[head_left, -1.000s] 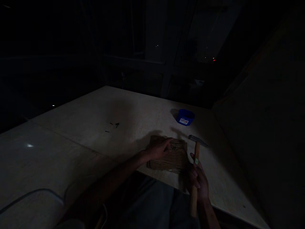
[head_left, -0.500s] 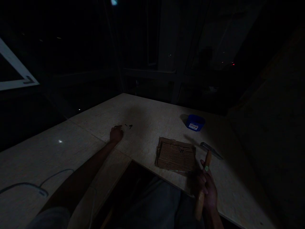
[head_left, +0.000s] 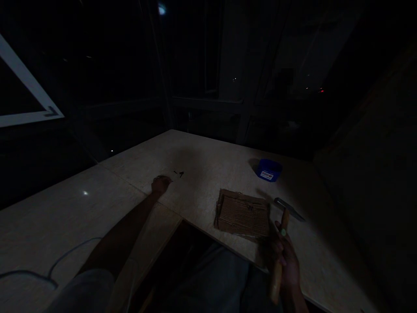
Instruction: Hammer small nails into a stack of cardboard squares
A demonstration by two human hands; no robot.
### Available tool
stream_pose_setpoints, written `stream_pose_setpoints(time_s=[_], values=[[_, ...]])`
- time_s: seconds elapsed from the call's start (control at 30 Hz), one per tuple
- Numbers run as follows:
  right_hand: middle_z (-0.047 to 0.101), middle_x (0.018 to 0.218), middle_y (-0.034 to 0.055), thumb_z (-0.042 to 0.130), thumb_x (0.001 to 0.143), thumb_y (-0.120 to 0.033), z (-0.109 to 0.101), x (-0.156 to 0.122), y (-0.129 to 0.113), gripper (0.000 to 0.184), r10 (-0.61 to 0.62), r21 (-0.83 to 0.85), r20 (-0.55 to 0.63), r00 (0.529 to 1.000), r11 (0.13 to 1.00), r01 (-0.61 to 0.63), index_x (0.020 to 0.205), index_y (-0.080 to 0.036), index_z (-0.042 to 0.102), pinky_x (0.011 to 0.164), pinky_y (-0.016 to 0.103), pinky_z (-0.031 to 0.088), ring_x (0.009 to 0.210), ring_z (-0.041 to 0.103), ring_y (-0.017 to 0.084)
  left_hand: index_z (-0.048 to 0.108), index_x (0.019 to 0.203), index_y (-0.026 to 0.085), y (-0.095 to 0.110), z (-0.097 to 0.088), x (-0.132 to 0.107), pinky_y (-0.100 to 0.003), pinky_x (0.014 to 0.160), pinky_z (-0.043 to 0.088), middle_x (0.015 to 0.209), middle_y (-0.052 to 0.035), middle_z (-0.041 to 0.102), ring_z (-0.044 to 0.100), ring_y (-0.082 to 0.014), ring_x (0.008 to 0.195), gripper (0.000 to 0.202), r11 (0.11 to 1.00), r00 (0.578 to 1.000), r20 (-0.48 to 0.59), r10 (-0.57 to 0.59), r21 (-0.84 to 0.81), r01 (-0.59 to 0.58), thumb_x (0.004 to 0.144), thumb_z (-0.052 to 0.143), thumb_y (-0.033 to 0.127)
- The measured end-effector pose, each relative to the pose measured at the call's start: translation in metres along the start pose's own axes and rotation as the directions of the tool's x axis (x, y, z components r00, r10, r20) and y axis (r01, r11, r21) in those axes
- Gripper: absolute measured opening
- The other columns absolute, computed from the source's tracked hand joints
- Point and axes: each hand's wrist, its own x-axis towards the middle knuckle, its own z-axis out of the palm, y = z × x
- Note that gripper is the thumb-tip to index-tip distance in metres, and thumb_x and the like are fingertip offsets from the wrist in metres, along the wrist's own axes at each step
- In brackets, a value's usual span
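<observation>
Dim tabletop (head_left: 198,200): nails (head_left: 181,174) lie just right of the left hand (head_left: 160,184), its pinch unclear; right hand (head_left: 288,258) grips a hammer (head_left: 285,217).

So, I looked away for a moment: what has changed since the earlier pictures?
The left hand came off the cardboard stack and moved leftward to dark nail-like pieces; whether it grips one is too dark to tell. The right hand still holds the hammer; the blue container stayed put.

A pale tabletop (head_left: 208,161) is carrying cardboard (head_left: 243,216); from it, a blue container (head_left: 269,171) is standing at one o'clock, small dark pieces (head_left: 181,174) lying at ten, a cable (head_left: 29,272) at eight.
</observation>
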Motion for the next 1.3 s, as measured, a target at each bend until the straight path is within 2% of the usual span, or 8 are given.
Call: stream_pose_setpoints(time_s=[0.27, 0.5, 0.63, 0.77, 0.87, 0.97, 1.17, 1.3], values=[[0.035, 0.053, -0.0152, 0.083, 0.074, -0.032, 0.010, -0.001, -0.001, 0.037, -0.033, -0.034, -0.012, 0.999, 0.999, 0.032, 0.105, -0.024, 0.065, 0.032, 0.008, 0.033, 0.032, 0.023, -0.001, 0.071, 0.096, 0.016, 0.032, -0.005, -0.014, -0.037, 0.091, 0.051, 0.106, -0.0112, 0.075, 0.067, -0.0260, 0.101, 0.025, 0.970, 0.995, -0.084, 0.059, -0.230, -0.077, 0.087, 0.049, 0.023], [0.032, 0.054, -0.0156, 0.078, 0.078, -0.030, 0.007, 0.004, 0.001, 0.036, -0.068, -0.059, 0.013, 0.998, 0.996, 0.069, 0.111, -0.026, 0.064, 0.032, 0.008, 0.033, 0.033, 0.018, 0.000, 0.069, 0.086, 0.019, 0.127, 0.001, -0.043, -0.034, 0.074, 0.055, 0.086, -0.0084, 0.075, 0.069, -0.0243, 0.083, 0.032, 0.786, 0.945, -0.031, 0.326, -0.546, -0.290, 0.086, 0.053, 0.046], [0.034, 0.057, -0.0151, 0.077, 0.080, -0.030, 0.006, 0.004, 0.002, 0.037, -0.067, -0.053, 0.010, 0.998, 0.996, 0.067, 0.113, -0.026, 0.063, 0.033, 0.008, 0.034, 0.033, 0.020, 0.000, 0.062, 0.077, 0.018, 0.198, 0.007, -0.083, -0.029, 0.055, 0.049, 0.069, -0.0053, 0.070, 0.065, -0.0187, 0.059, 0.042, 0.523, 0.900, 0.182, 0.396, -0.850, -0.058, 0.076, 0.068, 0.059], [0.036, 0.057, -0.0151, 0.076, 0.081, -0.029, 0.005, 0.005, 0.002, 0.035, -0.059, -0.007, 0.006, 0.998, 0.998, 0.059, 0.113, -0.027, 0.063, 0.032, 0.008, 0.033, 0.032, 0.018, -0.001, 0.065, 0.087, 0.014, 0.244, 0.015, -0.115, -0.023, 0.054, 0.049, 0.078, -0.0075, 0.074, 0.068, -0.0148, 0.060, 0.048, 0.341, 0.757, 0.470, 0.455, -0.877, 0.340, 0.070, 0.080, 0.056], [0.039, 0.058, -0.0146, 0.075, 0.082, -0.027, 0.006, 0.005, 0.003, 0.032, -0.047, 0.012, -0.005, 0.999, 0.999, 0.047, 0.112, -0.027, 0.063, 0.031, 0.008, 0.033, 0.032, 0.019, -0.001, 0.068, 0.085, 0.012, 0.258, 0.023, -0.124, -0.021, 0.057, 0.051, 0.078, -0.0073, 0.074, 0.068, -0.0122, 0.063, 0.039, 0.308, 0.651, 0.591, 0.476, -0.806, 0.506, 0.069, 0.087, 0.042], [0.038, 0.057, -0.0146, 0.074, 0.084, -0.026, 0.007, 0.005, 0.003, 0.031, -0.041, 0.010, -0.025, 0.999, 0.999, 0.041, 0.112, -0.026, 0.063, 0.030, 0.010, 0.034, 0.032, 0.020, 0.000, 0.070, 0.085, 0.011, 0.263, 0.030, -0.125, -0.021, 0.062, 0.053, 0.079, -0.0079, 0.075, 0.069, -0.0117, 0.066, 0.032, 0.309, 0.606, 0.637, 0.476, -0.767, 0.563, 0.070, 0.088, 0.032], [0.038, 0.056, -0.0146, 0.074, 0.083, -0.027, 0.011, 0.003, 0.001, 0.035, -0.018, 0.002, -0.051, 0.999, 1.000, 0.018, 0.116, -0.027, 0.063, 0.029, 0.010, 0.033, 0.032, 0.016, 0.000, 0.074, 0.095, 0.011, 0.262, 0.044, -0.121, -0.026, 0.072, 0.056, 0.085, -0.0092, 0.077, 0.071, -0.0153, 0.076, 0.038, 0.354, 0.589, 0.638, 0.496, -0.768, 0.534, 0.065, 0.091, 0.027], [0.037, 0.057, -0.0146, 0.073, 0.083, -0.029, 0.010, 0.004, 0.002, 0.035, -0.020, 0.007, -0.053, 0.998, 1.000, 0.020, 0.116, -0.027, 0.063, 0.029, 0.009, 0.031, 0.032, 0.016, 0.000, 0.076, 0.101, 0.015, 0.263, 0.053, -0.121, -0.031, 0.074, 0.057, 0.093, -0.0091, 0.078, 0.073, -0.0195, 0.081, 0.034, 0.465, 0.649, 0.526, 0.549, -0.838, 0.285, 0.072, 0.082, 0.031]])
